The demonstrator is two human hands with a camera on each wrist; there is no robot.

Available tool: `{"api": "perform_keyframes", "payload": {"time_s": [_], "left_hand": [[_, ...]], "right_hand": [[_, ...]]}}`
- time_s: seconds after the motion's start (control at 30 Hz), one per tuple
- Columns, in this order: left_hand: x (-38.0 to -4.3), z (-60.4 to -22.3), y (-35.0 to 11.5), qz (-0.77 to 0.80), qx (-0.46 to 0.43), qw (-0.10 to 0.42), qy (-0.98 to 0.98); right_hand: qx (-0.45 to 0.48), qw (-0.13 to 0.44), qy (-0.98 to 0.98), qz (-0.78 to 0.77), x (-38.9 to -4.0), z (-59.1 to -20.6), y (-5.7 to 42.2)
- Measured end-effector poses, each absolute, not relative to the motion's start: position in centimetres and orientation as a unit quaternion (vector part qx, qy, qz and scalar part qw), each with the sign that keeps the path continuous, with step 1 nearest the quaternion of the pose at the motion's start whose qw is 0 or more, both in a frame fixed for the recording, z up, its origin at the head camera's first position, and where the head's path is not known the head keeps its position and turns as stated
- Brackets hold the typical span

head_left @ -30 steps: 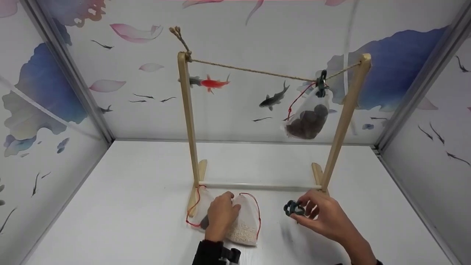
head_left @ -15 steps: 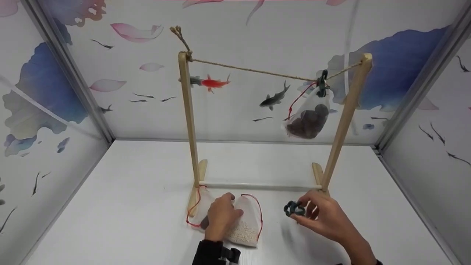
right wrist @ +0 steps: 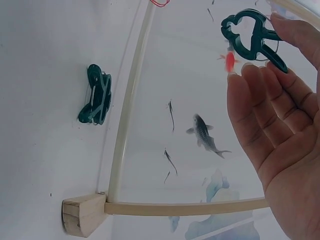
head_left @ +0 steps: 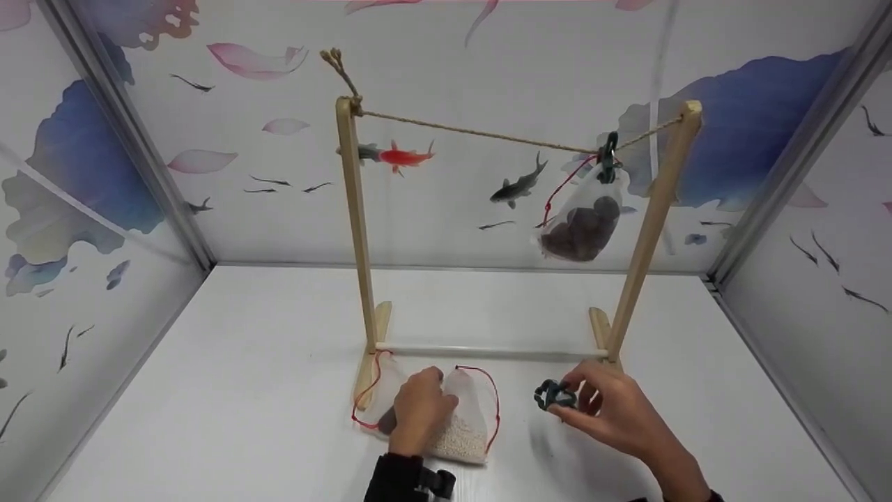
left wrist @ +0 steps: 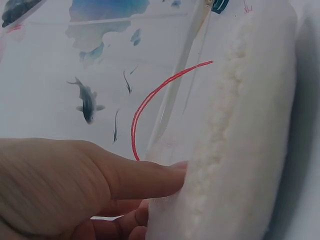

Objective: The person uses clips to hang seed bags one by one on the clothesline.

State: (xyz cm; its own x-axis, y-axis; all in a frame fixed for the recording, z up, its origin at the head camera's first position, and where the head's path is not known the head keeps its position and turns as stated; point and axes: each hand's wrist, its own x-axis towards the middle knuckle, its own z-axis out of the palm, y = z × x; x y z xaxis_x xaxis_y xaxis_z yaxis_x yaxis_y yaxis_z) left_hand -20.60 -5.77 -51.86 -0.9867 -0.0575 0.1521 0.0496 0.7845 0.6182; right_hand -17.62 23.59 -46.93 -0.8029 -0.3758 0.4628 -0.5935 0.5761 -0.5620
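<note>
My left hand [head_left: 424,411] pinches a white mesh drawstring bag of pale grains [head_left: 460,436] lying on the table; in the left wrist view the thumb presses against the bag [left wrist: 235,150]. Just left of that hand lies another mesh bag [head_left: 382,383] with a red cord and something dark in it, partly hidden. Above the table my right hand [head_left: 606,401] holds a dark green spring clip [head_left: 554,396] by its handles, between thumb and fingers in the right wrist view. A bag of dark round stones [head_left: 584,226] hangs from the rope [head_left: 474,132] by another green clip [head_left: 608,159].
A wooden frame [head_left: 357,230] with two posts stands behind the hands, joined low down by a white rod [head_left: 488,351]. In the right wrist view, one more green clip [right wrist: 96,95] lies on the white table. Printed panels [head_left: 446,209] enclose the back and sides.
The grain bag's top and red cord have shifted slightly to the right. Both hands have stayed nearly still, the left on the bag and the right holding the clip.
</note>
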Motion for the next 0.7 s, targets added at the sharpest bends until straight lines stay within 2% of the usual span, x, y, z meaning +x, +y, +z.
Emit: {"api": "perform_keyframes", "payload": {"time_s": [0.4,0.7], "left_hand": [[-20.54,-51.68,-5.75,-0.345,-0.014,0.103,-0.933],[-20.6,-51.35,-5.72,-0.345,-0.011,0.095,-0.934]], "right_hand": [[0.302,0.167,-0.863,0.369,-17.63,-46.92,23.47],[0.301,0.166,-0.865,0.365,-17.62,-46.81,23.53]]}}
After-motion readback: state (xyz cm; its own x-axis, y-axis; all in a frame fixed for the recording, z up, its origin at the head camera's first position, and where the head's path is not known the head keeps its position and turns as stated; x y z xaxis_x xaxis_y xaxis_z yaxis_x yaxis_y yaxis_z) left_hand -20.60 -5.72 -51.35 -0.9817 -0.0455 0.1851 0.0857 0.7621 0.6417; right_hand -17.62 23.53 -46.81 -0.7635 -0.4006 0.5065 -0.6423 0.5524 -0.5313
